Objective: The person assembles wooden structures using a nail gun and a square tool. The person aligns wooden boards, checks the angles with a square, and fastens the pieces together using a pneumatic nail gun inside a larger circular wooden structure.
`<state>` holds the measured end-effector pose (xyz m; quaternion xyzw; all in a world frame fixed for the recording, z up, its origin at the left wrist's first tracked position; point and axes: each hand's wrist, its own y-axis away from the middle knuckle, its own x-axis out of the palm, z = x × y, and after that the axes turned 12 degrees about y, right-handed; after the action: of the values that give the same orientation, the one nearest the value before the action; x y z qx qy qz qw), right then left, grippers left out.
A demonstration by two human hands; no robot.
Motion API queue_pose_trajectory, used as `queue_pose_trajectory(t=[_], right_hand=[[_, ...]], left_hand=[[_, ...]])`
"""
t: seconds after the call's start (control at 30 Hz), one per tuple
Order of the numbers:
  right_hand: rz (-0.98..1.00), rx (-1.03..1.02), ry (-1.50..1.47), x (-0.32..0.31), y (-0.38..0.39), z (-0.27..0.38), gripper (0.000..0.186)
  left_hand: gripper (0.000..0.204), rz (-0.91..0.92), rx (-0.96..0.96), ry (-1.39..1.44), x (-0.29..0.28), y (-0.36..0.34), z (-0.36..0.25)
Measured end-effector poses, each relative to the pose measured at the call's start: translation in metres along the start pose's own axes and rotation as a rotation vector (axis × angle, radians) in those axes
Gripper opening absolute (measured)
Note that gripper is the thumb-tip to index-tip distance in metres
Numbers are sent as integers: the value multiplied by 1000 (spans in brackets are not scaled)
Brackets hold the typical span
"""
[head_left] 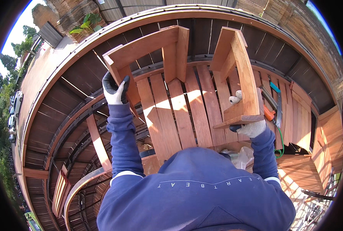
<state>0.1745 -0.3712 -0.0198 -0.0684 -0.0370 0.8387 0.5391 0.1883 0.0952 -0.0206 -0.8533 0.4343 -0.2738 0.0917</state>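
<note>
My left hand (116, 89), in a white glove with black fingers, is closed round the near end of a brown wooden frame (144, 47) made of joined boards. At the right, my gloved right hand (251, 129) grips the near corner of a second wooden frame (249, 82), its black thumb against the bottom board. Pale rounded tips (236, 97), like glove fingertips, show inside that frame; whose they are I cannot tell. Both frames stand tilted above a floor of wooden slats (194, 111), apart from each other.
On the right lie an orange-handled power tool (269, 113) with a green cord (280, 144) and a blue-and-teal long tool (278, 98). A clear plastic bag (242, 158) is by my body. A curved wooden rail (171, 16) borders the far side. Slat gaps and dark framing lie at left.
</note>
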Motion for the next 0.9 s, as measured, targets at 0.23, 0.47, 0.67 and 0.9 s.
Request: queue_pose_trajectory(t=[0.23, 0.47, 0.67, 0.9], right_hand=[[261, -61, 24, -11, -40, -14, 109], [315, -97, -33, -17, -57, -25, 103], [352, -78, 12, -25, -53, -35, 108], [245, -29, 70, -19, -44, -36, 111]], left_hand=[[79, -201, 265, -210, 10, 79, -13], [87, -404, 300, -417, 22, 127, -18], [97, -434, 220, -404, 35, 159, -5], [102, -328, 263, -471, 16, 190, 17]])
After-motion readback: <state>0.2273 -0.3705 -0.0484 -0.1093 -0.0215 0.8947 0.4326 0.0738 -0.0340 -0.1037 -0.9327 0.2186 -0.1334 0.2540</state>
